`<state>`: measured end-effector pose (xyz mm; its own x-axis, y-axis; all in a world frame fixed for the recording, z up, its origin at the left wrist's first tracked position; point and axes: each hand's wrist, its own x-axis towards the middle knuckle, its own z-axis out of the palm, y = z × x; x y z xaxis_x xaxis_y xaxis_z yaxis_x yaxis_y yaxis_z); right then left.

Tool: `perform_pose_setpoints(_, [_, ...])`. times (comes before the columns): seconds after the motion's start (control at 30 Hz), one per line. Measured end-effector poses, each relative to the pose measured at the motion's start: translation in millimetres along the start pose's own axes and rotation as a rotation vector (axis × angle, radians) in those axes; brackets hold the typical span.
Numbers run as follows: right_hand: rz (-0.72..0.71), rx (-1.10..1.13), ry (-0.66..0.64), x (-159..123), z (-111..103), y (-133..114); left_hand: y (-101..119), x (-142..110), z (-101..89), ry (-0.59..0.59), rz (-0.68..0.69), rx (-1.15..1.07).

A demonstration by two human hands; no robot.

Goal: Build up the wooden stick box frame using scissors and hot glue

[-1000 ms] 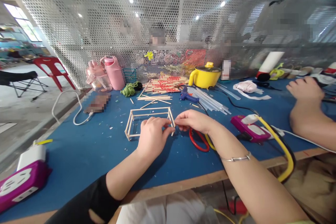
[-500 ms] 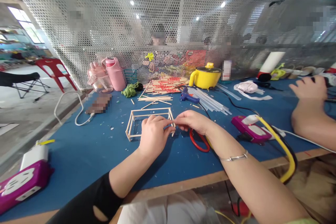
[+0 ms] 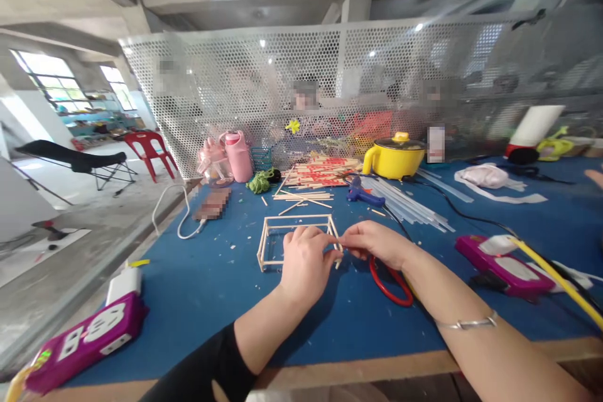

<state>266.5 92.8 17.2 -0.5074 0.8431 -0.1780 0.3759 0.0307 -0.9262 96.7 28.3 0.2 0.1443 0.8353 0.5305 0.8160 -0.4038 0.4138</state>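
Observation:
A box-shaped frame of thin wooden sticks (image 3: 298, 218) lies on the blue table. My left hand (image 3: 306, 264) is closed on its right end, thumb and forefinger at the upright there, and covers part of the near side. My right hand (image 3: 377, 244) pinches at the same right end, its fingertips meeting those of my left hand. Whether a separate small piece is between the right fingertips is hidden. A red loop handle (image 3: 391, 292) lies just below my right wrist. Beyond the right hand rests a blue glue gun (image 3: 365, 193).
Loose sticks (image 3: 301, 196) and a stick pile (image 3: 320, 173) lie behind the frame. Clear glue sticks (image 3: 414, 204), a yellow pot (image 3: 398, 157), green yarn (image 3: 261, 181) and a pink bottle (image 3: 239, 157) stand farther back. Purple power strips (image 3: 89, 339) flank both sides; cables cross the right.
The camera view has tilted up and turned left, so everything sits lower and farther right. Both hands stay at the frame's right end. Another person's arm at the right has mostly left view.

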Motion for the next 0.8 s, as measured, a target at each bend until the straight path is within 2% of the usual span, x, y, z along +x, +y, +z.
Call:
perform_pose_setpoints(0.1, [-0.02, -0.006, 0.056, 1.7, -5.2, 3.8, -1.5, -1.2, -1.5, 0.015, 0.072, -0.046])
perform_pose_setpoints(0.2, [-0.082, -0.028, 0.24, 5.1, -11.3, 8.1, -0.8, -5.2, -6.8, 0.061, 0.166, -0.141])
perform_pose_setpoints(0.3, [-0.164, -0.099, 0.45, 9.6, -14.7, 11.0, 0.1, -10.9, -11.3, 0.091, 0.138, -0.203])
perform_pose_setpoints(0.4, [-0.209, -0.185, 0.554, 13.5, -13.9, 12.7, -0.6, -15.2, -11.2, 0.085, 0.112, -0.214])
perform_pose_setpoints(0.6, [-0.263, -0.284, 0.564, 18.6, -6.8, 18.6, -5.1, -14.0, -6.8, 0.086, 0.103, -0.197])
perform_pose_setpoints(0.8, [-0.307, -0.271, 0.439, 28.0, -2.0, 25.6, -19.5, -8.2, -7.4, 0.099, 0.016, -0.196])
